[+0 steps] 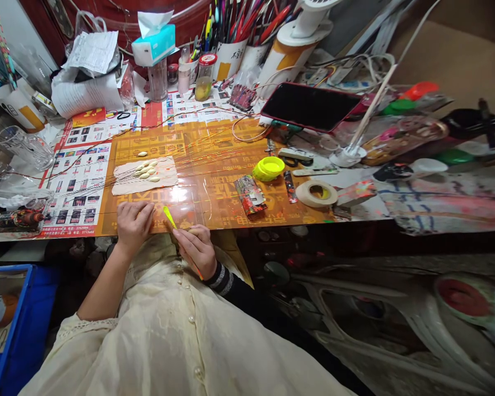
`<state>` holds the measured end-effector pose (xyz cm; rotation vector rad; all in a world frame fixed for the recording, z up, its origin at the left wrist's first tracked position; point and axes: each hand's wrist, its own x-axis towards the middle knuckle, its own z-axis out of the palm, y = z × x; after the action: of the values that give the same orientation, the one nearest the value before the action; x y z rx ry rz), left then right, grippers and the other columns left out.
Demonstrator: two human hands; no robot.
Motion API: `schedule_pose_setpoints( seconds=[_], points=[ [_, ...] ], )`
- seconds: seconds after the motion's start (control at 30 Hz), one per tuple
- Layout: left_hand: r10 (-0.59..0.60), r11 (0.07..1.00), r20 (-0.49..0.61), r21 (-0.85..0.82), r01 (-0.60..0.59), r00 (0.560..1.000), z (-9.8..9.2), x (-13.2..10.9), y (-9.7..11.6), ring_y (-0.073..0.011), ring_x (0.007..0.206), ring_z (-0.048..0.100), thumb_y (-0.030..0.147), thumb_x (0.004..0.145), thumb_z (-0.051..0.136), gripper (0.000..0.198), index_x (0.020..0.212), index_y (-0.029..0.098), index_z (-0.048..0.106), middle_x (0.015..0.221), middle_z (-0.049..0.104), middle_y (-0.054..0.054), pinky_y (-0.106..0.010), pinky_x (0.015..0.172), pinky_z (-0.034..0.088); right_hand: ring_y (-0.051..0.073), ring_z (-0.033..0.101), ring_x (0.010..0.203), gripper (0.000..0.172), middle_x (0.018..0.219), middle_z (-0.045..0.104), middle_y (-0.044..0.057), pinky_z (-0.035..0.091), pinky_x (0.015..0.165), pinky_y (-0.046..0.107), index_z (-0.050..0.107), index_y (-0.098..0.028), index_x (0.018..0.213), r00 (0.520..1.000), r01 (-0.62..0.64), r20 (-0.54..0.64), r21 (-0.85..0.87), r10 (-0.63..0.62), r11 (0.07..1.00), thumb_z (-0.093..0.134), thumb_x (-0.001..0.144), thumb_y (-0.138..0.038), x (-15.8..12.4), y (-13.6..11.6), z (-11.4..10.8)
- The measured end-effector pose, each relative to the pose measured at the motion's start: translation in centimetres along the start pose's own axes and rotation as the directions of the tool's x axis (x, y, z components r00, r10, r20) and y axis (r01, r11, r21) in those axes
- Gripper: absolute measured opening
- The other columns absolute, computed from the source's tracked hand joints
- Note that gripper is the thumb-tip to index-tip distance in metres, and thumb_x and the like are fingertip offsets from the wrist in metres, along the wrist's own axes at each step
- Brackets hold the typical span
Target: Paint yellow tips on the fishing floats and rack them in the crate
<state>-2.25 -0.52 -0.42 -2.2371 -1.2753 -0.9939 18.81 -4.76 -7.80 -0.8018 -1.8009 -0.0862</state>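
1. We look down from head height on a crowded work surface (pixel 223 192) covered with an orange printed mat. The person's lap, in a cream garment, fills the bottom of the view.
2. The right hand (pixel 196 250) is at the near edge of the surface. It pinches a thin stick (pixel 170 216) whose upper tip is bright yellow-green, and an orange end shows below the fingers.
3. The left hand (pixel 134 223) rests just beside it on the surface edge, knuckles up and fingers curled. We cannot tell whether it holds anything.
4. Beyond the hands a pale cloth (pixel 165 179) carries a small cluster of pale oval pieces (pixel 146 170) on long fine wires that fan out to the right.
5. We judge the work to be at an early stage. Only the stick in hand shows bright colour, while the ovals on the cloth look plain (the wires are too thin to read in detail).
6. Off to the right, well apart from the hands, lie a yellow lid (pixel 269 168), a tape roll (pixel 317 193) and a dark phone (pixel 309 105).
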Motion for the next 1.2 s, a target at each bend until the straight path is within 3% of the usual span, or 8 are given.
schedule_pose_setpoints(
  seconds=[0.17, 0.3, 0.47, 1.2],
  points=[
    [-0.003, 1.0, -0.01, 0.008, 0.003, 1.0, -0.1, -0.1, -0.1, -0.0207, 0.095, 0.066, 0.026, 0.097, 0.058, 0.02, 0.113, 0.024, 0.07, 0.105, 0.074, -0.008, -0.04, 0.091, 0.042, 0.015, 0.059, 0.088, 0.063, 0.105, 0.075, 0.003, 0.051, 0.094, 0.041, 0.046, -0.029, 0.148, 0.998, 0.024, -0.056, 0.049, -0.021, 0.999, 0.062, 0.091, -0.009, 0.4, -0.2, -0.2],
    [-0.026, 0.999, 0.0, 0.027, 0.026, 1.0, -0.3, -0.6, -0.3, -0.0211, 0.095, 0.067, 0.028, 0.098, 0.055, 0.023, 0.116, 0.023, 0.069, 0.107, 0.074, -0.009, -0.04, 0.092, 0.043, 0.016, 0.06, 0.088, 0.056, 0.106, 0.074, 0.004, 0.051, 0.096, 0.043, 0.05, -0.028, 0.145, 0.999, 0.042, -0.014, 0.07, -0.041, 0.997, 0.06, 0.093, -0.012, 0.1, -0.1, -0.1],
    [-0.045, 0.999, 0.008, 0.021, 0.044, 0.999, -0.3, -0.9, -0.4, -0.0214, 0.096, 0.067, 0.026, 0.098, 0.055, 0.025, 0.12, 0.023, 0.068, 0.108, 0.074, -0.01, -0.04, 0.093, 0.042, 0.016, 0.061, 0.091, 0.059, 0.108, 0.074, 0.004, 0.051, 0.099, 0.043, 0.047, -0.027, 0.148, 0.997, 0.064, 0.036, 0.074, -0.067, 0.995, 0.059, 0.092, -0.011, 0.2, -0.4, 0.4],
    [0.006, 1.0, -0.039, 0.008, -0.006, 0.999, -0.4, -1.0, -0.4, -0.0207, 0.095, 0.066, 0.02, 0.095, 0.061, 0.028, 0.122, 0.021, 0.065, 0.109, 0.074, -0.008, -0.038, 0.092, 0.042, 0.016, 0.057, 0.091, 0.069, 0.115, 0.074, 0.004, 0.048, 0.098, 0.041, 0.041, -0.027, 0.152, 0.997, 0.06, 0.046, 0.004, -0.06, 0.998, 0.063, 0.09, -0.007, 0.8, -0.9, 1.1]
  ],
)
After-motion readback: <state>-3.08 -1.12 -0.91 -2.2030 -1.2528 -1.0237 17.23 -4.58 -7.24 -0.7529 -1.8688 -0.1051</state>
